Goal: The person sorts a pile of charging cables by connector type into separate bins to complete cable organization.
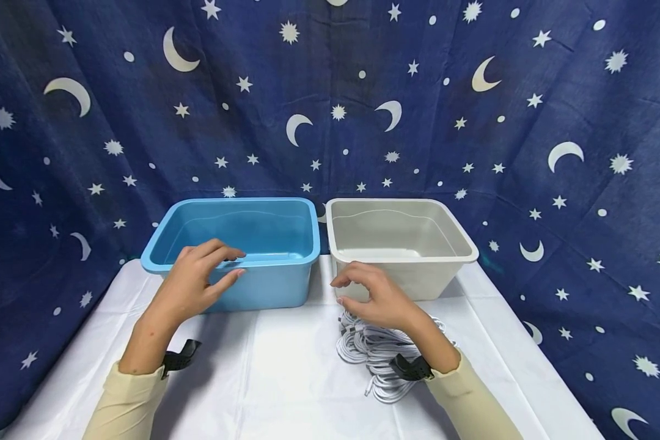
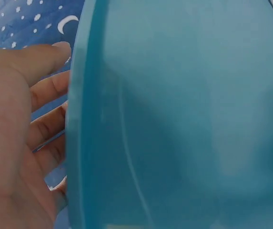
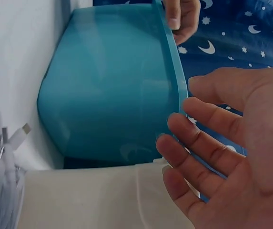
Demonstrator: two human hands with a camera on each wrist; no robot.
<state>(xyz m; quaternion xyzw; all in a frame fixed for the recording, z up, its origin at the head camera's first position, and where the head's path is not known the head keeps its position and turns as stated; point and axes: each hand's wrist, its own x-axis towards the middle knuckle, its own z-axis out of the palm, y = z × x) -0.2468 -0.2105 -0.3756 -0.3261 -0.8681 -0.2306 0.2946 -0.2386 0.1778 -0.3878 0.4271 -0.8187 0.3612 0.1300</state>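
My left hand (image 1: 194, 278) is at the front rim of the blue bin (image 1: 269, 284), fingers loosely bent and nothing in them. In the left wrist view, the blue bin's wall (image 2: 184, 119) fills most of the picture, with the fingertips right at its rim. My right hand (image 1: 376, 296) hovers in front of the beige bin (image 1: 418, 278), thumb and fingers apart and holding nothing. Below it lies a heap of bundled white cables (image 1: 385, 360), partly hidden by the hand and wrist. Cable connectors (image 3: 19, 136) show at the left of the right wrist view.
Both bins stand side by side at the back of a table with a white cloth (image 1: 275, 379). Behind and on both sides hangs a dark blue curtain (image 1: 341, 79) with moons and stars. Each wrist wears a black strap (image 1: 180, 356).
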